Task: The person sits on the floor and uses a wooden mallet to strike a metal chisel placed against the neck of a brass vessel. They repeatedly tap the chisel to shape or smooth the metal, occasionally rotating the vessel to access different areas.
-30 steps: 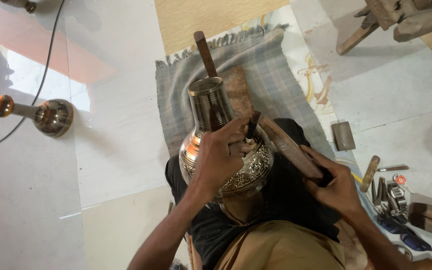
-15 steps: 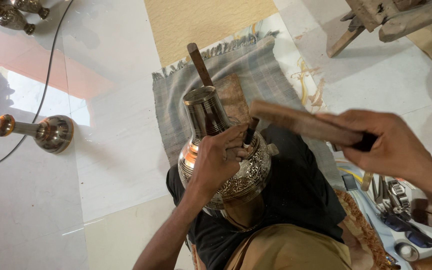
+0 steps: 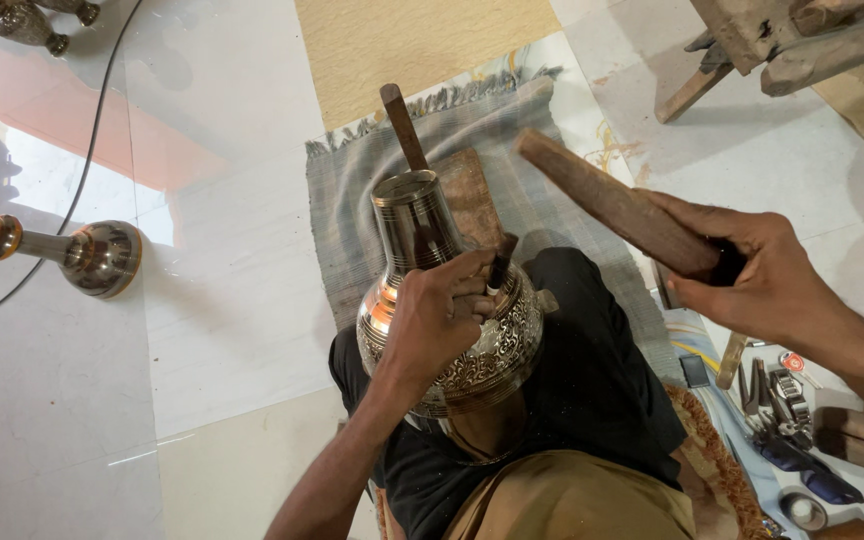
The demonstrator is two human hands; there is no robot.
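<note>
An engraved metal vase (image 3: 422,240) lies tilted on my lap, its wide neck pointing away from me over a wooden block. My left hand (image 3: 437,325) rests on the vase's patterned belly and pinches a small dark chisel (image 3: 500,262) against the metal. My right hand (image 3: 752,280) grips a long wooden mallet stick (image 3: 612,205), raised to the right of the vase, its far end pointing up and left. A wooden rod (image 3: 402,125) sticks out beyond the vase's mouth.
A grey fringed mat (image 3: 352,210) covers the tiled floor under the work. Another metal vase (image 3: 72,255) lies on the floor at left beside a black cable (image 3: 92,150). Several hand tools (image 3: 782,410) are scattered at lower right. Wooden furniture legs (image 3: 782,50) stand at upper right.
My right hand picked the wooden stick up from beside my leg and lifted it high to the right of the vase. My left hand stayed on the vase with the chisel.
</note>
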